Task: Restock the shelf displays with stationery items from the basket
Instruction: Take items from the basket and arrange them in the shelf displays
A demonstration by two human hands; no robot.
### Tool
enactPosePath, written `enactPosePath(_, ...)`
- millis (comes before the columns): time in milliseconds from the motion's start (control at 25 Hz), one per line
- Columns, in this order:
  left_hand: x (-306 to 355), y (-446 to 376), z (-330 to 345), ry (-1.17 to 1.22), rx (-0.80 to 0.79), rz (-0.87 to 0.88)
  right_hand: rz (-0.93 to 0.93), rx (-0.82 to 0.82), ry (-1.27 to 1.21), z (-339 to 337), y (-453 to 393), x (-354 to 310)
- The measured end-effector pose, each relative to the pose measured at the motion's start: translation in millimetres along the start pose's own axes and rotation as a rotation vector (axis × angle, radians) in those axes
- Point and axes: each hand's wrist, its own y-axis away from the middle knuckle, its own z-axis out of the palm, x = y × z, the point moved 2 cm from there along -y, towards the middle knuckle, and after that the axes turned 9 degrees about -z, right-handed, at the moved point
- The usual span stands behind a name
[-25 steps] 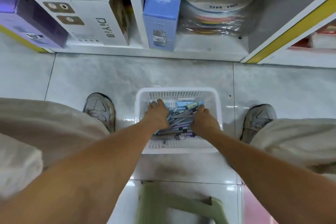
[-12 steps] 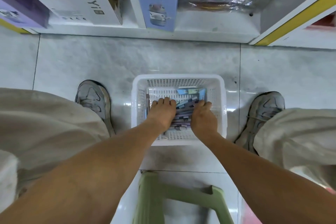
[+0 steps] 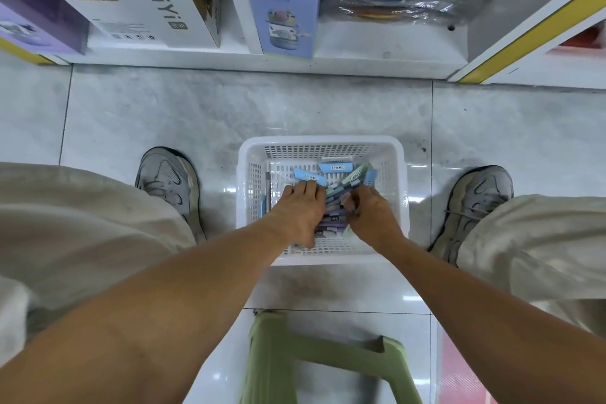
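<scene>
The white basket sat on the floor between the person's shoes, just short of the bottom shelf's front edge. Inside it, a loose heap of pastel stationery items lay crosswise. The left hand rested fingers-down on the heap, curled over it; whether it gripped anything could not be told. The right hand was bunched, fingers closed among the items (apparently pinching some). The likely trouble: gathering too many slim pieces at once, so that some slip out on the lift and scatter across the floor.
</scene>
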Motion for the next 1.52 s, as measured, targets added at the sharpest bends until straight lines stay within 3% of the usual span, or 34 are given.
enactPosePath(240,16,1,9,0.078,0.009,-0.125,0.098,-0.046,-0.002,1,2,9)
enactPosePath(520,27,-3,8,0.111,0.086,-0.181,-0.05,0.002,0.189,8,9,3)
enactPosePath(680,25,-5,5,0.099,0.136,-0.176,-0.075,0.028,0.175,4,7,4)
enactPosePath(800,19,-6,2,0.181,0.069,-0.187,-0.081,0.022,0.088,-5,4,2)
enactPosePath(1040,-10,-7,-14,0.557,-0.181,-0.203,0.102,0.049,-0.243,-37,-2,-5)
enactPosePath(1200,-22,7,-33,0.724,-0.32,-0.219,0.12,-0.036,-0.253,-71,-6,-17)
enactPosePath(1320,-30,24,-51,0.851,-0.327,-0.284,0.114,-0.157,-0.177,-100,-6,-30)
enactPosePath(1520,-28,50,-100,1.28,-0.241,-0.291,0.151,-0.099,-0.536,-149,3,-57)
